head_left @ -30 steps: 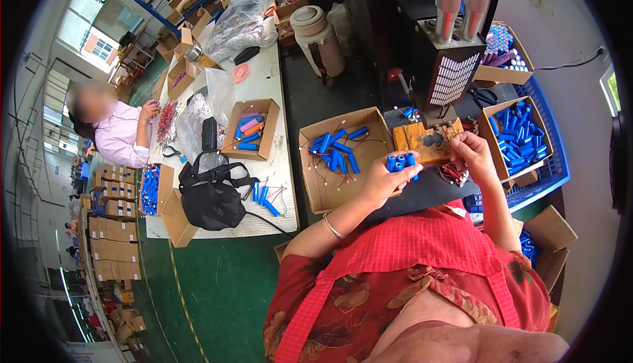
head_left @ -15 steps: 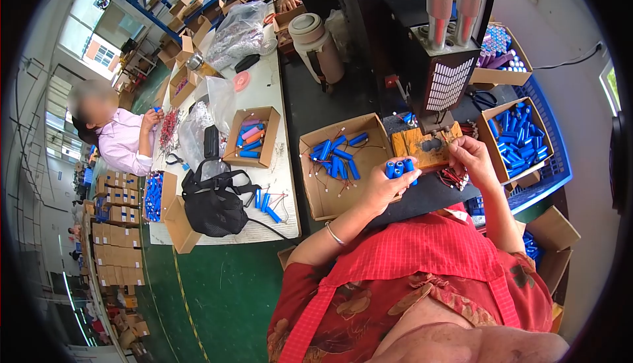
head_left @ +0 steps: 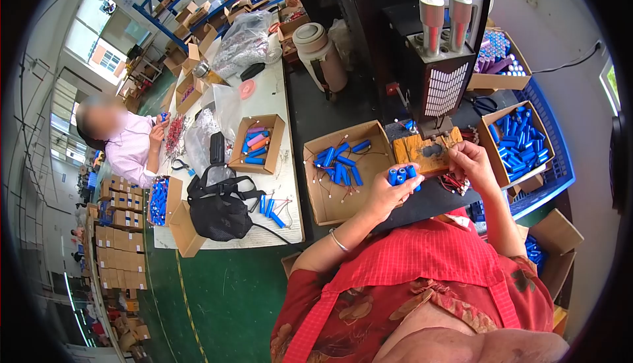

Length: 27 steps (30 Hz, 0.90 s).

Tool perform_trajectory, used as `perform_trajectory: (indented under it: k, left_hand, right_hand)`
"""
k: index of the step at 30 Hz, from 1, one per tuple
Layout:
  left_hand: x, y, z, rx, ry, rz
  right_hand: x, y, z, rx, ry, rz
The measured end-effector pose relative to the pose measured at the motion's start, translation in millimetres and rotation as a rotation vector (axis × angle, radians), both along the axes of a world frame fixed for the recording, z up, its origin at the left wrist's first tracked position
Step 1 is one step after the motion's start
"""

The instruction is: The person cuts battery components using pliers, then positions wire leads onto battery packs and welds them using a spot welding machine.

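Several blue cylindrical cells [head_left: 401, 175] stand bunched in my left hand [head_left: 390, 193], its fingers wrapped round them in front of a wooden block [head_left: 415, 154]. My right hand [head_left: 471, 164] is pinched at the block's right edge; whatever lies between its fingertips is too small to make out. The block sits under the head of a black machine [head_left: 443, 89] with two metal cylinders on top. Red wires [head_left: 453, 183] lie beside and below my right hand. To the left, a cardboard box [head_left: 330, 203] holds blue cells with thin wires.
At right, a box of blue cells [head_left: 517, 140] sits in a blue basket [head_left: 560, 165]. A flask [head_left: 320, 58] stands behind the left box. The white table [head_left: 280, 165] bears a black bag [head_left: 221, 211] and an open box of cells. Beyond it sits a person [head_left: 128, 140] in pink.
The view has shifted slightly, so the surroundings sit a little differently in the frame. My hands keep nearly the same places at the block, the left still round the cells.
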<state>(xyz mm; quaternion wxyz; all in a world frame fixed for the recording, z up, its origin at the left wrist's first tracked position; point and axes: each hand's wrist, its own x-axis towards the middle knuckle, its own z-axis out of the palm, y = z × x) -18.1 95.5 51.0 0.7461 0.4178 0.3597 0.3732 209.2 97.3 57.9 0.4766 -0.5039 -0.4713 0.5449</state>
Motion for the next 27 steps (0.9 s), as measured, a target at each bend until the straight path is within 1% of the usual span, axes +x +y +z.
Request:
perform_trajectory:
  k: [3,6,7,8,10,13,17,19,24,27]
  left_hand:
    - [2,1,9,0.064,0.106,0.031]
    - [13,8,18,0.300,0.191,0.128]
    - [16,11,24,0.362,0.241,0.138]
    - [20,16,24,0.483,0.312,0.158]
    - [28,25,19,0.578,0.328,0.197]
    - [37,35,15,0.750,0.473,0.225]
    - [47,42,12,0.832,0.542,0.223]
    - [49,41,17,0.845,0.692,0.203]
    - [52,44,9,0.881,0.645,0.245]
    - [54,44,9,0.908,0.634,0.265]
  right_hand:
    - [-2,0,6,-0.025,-0.030,-0.001]
    - [1,1,6,-0.046,0.016,0.045]
    - [2,1,5,-0.035,0.000,0.050]
    - [3,1,4,-0.024,-0.014,0.061]
    - [4,-1,11,-0.035,-0.003,0.102]
    - [2,0,20,-0.031,-0.018,0.108]
    - [6,8,21,-0.052,-0.053,0.185]
    - [6,13,19,-0.058,-0.041,0.198]
    - [6,23,17,-0.079,-0.052,0.265]
    - [5,24,16,-0.076,-0.043,0.265]
